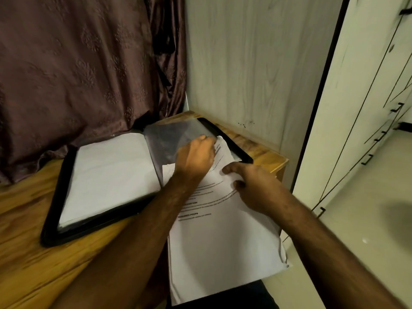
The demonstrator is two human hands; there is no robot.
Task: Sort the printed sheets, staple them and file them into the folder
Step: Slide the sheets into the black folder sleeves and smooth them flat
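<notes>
black folder (55, 210) lay open on wooden table (26, 259). printed sheets (218, 237) lay half over its right clear sleeve (169, 134), overhanging table edge. left hand (196, 155) pinched sheets' top corner; right hand (252, 184) gripped their right edge, fingers curled.

A wooden table (33, 253) with a warm, streaked grain is filling the lower left and running back into the corner of the room. A dark brown curtain (78, 68) with a faint embossed leaf pattern is hanging behind it, its lower folds resting on the table's far edge. A pale wood-grain wall panel (252, 63) is standing upright to the right of the curtain, meeting the table's back corner. Further right, a cream cabinet (379, 90) with thin dark lines and small black handles (396, 107) is lining the side, and a light floor (367, 197) is spreading below it.
</notes>
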